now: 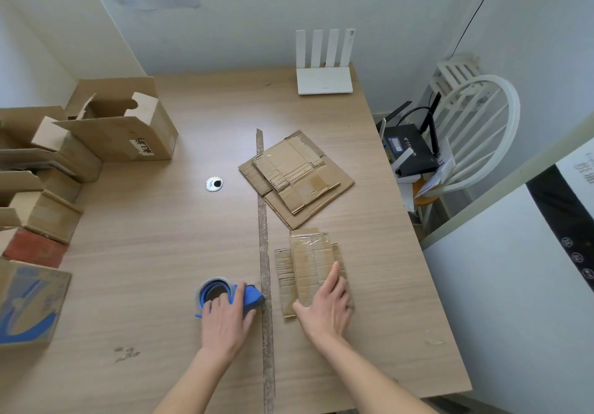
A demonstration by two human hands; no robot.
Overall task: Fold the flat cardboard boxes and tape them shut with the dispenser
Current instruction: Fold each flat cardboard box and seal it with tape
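A small flat cardboard box (305,259) lies on the wooden table (160,253), right of a long tape strip. My right hand (328,304) rests on its near end, fingers straight and flat on the cardboard. The blue tape dispenser (221,293) sits left of the strip, and my left hand (225,317) lies over it with fingers curled around its body. Farther back on the right lies a stack of flat cardboard boxes (295,179).
A tape strip (264,253) runs front to back across the table. Several folded, open boxes (122,124) crowd the left edge. A white router (324,73) stands at the back, a metal grommet (214,184) sits mid-table, and a white chair (475,131) is on the right.
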